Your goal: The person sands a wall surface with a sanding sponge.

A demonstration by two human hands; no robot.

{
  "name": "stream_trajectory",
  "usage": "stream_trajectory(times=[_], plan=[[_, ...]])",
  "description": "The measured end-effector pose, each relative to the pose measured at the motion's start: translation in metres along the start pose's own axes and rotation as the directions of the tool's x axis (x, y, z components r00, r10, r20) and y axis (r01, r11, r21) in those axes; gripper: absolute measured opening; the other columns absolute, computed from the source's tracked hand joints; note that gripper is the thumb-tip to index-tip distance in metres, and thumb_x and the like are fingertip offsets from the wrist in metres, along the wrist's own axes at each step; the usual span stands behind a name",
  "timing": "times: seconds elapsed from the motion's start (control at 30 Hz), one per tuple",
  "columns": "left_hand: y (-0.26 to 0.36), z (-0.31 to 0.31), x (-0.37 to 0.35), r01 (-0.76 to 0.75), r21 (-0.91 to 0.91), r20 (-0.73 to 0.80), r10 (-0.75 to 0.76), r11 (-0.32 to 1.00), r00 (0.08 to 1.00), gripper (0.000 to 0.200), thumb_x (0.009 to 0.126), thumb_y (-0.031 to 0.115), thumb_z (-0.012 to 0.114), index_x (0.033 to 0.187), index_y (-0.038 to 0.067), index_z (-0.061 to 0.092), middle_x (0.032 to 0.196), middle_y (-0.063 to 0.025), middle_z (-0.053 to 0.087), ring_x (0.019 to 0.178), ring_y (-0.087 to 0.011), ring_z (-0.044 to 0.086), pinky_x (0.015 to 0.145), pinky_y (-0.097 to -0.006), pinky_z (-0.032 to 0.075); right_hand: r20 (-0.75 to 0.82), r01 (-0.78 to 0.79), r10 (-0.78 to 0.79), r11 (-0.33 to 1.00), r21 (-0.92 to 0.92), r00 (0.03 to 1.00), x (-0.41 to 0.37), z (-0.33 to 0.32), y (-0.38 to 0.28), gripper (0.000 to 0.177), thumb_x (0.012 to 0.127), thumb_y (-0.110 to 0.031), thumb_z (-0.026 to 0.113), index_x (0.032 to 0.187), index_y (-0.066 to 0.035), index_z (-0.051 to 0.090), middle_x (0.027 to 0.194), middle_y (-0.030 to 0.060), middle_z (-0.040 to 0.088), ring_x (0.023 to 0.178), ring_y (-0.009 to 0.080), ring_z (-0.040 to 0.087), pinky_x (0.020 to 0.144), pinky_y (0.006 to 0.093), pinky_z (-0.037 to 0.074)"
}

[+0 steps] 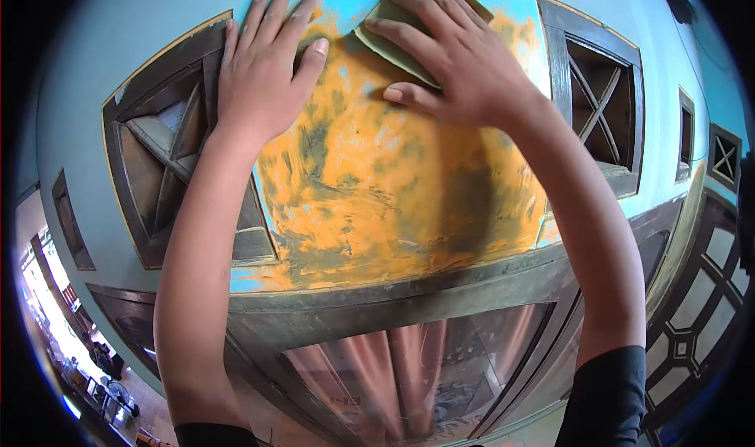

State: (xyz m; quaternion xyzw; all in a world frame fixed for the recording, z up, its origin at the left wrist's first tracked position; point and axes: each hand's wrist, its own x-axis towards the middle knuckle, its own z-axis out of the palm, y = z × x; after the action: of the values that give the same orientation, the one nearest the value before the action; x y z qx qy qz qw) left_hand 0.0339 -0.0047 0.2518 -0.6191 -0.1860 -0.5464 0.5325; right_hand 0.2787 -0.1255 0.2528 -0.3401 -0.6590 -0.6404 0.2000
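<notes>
My right hand point(456, 53) lies over a folded greenish sheet of sandpaper point(393, 42), pressing it to the upper part of the wall. Its thumb sticks out below the sheet, and part of the sheet is hidden under the palm. To the left, my left hand point(267, 61) rests flat on the wall with fingers spread and nothing in it. Between and below both hands, the wall patch point(370, 187) is a mottled orange with dark smudges and bits of bright blue paint.
Dark wooden vent frames with crossed bars flank the patch, one on the left point(169, 144) and one on the right point(602, 101). Below runs a wooden beam point(393, 296) above a glass pane point(425, 376) with a reddish curtain. Items stand at lower left.
</notes>
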Motion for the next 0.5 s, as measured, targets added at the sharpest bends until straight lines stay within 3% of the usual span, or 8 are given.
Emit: stream_trajectory(times=[0.03,0.13,0.27,0.37,0.4,0.43,0.47,0.5], plan=[[0.001,0.001,0.000,-0.007,0.000,-0.002,0.007,1.000,1.000,0.055,0.106,0.041,0.043,0.158,0.027,0.037,0.166,-0.0071,0.030,0.154,-0.0314,0.025,0.125,-0.0551,0.013,-0.052,0.045,-0.045,0.999,0.007,0.998,0.001,0.001,0.005,0.078,0.099,-0.071,0.040,0.146,-0.009,0.046,0.147,0.0295,0.041,0.146,0.0460,0.029,0.120,0.0612,0.025],[0.001,0.001,-0.001,-0.004,0.015,0.006,0.004,1.000,1.000,0.055,0.105,0.041,0.044,0.158,0.027,0.037,0.166,-0.0073,0.030,0.154,-0.0315,0.025,0.125,-0.0548,0.013,-0.062,0.059,-0.056,0.997,0.052,0.997,0.002,0.006,0.014,0.081,0.096,-0.073,0.043,0.147,-0.010,0.047,0.147,0.0296,0.041,0.145,0.0465,0.032,0.119,0.0616,0.025],[-0.002,0.002,-0.001,-0.017,0.013,-0.002,0.017,1.000,1.000,0.056,0.105,0.043,0.044,0.158,0.027,0.038,0.167,-0.0073,0.030,0.154,-0.0315,0.025,0.125,-0.0548,0.013,-0.049,-0.009,0.010,1.000,0.021,0.999,0.003,0.012,0.015,0.089,0.092,-0.079,0.042,0.153,-0.015,0.043,0.158,0.0298,0.031,0.150,0.0472,0.025,0.121,0.0615,0.023],[-0.003,0.004,-0.001,-0.020,0.015,-0.011,0.021,1.000,1.000,0.055,0.106,0.044,0.043,0.158,0.028,0.038,0.167,-0.0067,0.030,0.154,-0.0311,0.025,0.125,-0.0547,0.012,0.008,-0.132,0.132,0.991,0.005,0.991,0.009,0.006,0.026,0.093,0.091,-0.081,0.041,0.156,-0.016,0.039,0.163,0.0276,0.024,0.153,0.0458,0.018,0.122,0.0596,0.021],[-0.004,0.005,-0.002,-0.023,0.021,-0.015,0.023,1.000,1.000,0.055,0.106,0.045,0.042,0.158,0.028,0.038,0.167,-0.0064,0.030,0.154,-0.0309,0.024,0.125,-0.0546,0.012,0.027,-0.309,0.310,0.951,-0.026,0.950,0.012,0.004,0.033,0.096,0.090,-0.082,0.041,0.159,-0.016,0.034,0.165,0.0264,0.021,0.154,0.0445,0.015,0.123,0.0593,0.019],[-0.002,0.003,-0.001,-0.024,0.026,-0.020,0.025,0.999,1.000,0.055,0.106,0.045,0.041,0.158,0.029,0.038,0.167,-0.0060,0.030,0.155,-0.0307,0.024,0.125,-0.0545,0.012,-0.023,-0.383,0.383,0.923,-0.027,0.923,0.014,0.008,0.047,0.097,0.090,-0.082,0.041,0.160,-0.015,0.032,0.165,0.0264,0.020,0.154,0.0438,0.014,0.123,0.0596,0.018],[0.004,-0.003,0.000,0.045,0.006,0.081,-0.045,0.999,0.996,0.056,0.106,0.042,0.040,0.159,0.024,0.035,0.167,-0.0092,0.026,0.155,-0.0320,0.021,0.126,-0.0537,0.011,-0.074,-0.456,0.454,0.889,-0.026,0.888,0.014,0.012,0.058,0.098,0.090,-0.082,0.040,0.160,-0.014,0.030,0.166,0.0264,0.019,0.155,0.0432,0.013,0.123,0.0599,0.018],[0.019,-0.021,0.005,0.118,-0.008,0.182,-0.114,0.993,0.977,0.058,0.107,0.040,0.038,0.160,0.018,0.032,0.168,-0.0123,0.022,0.155,-0.0335,0.017,0.127,-0.0530,0.010,-0.008,-0.536,0.536,0.844,-0.025,0.844,0.019,0.008,0.046,0.099,0.091,-0.082,0.039,0.161,-0.013,0.029,0.165,0.0281,0.018,0.155,0.0447,0.011,0.123,0.0605,0.017]])
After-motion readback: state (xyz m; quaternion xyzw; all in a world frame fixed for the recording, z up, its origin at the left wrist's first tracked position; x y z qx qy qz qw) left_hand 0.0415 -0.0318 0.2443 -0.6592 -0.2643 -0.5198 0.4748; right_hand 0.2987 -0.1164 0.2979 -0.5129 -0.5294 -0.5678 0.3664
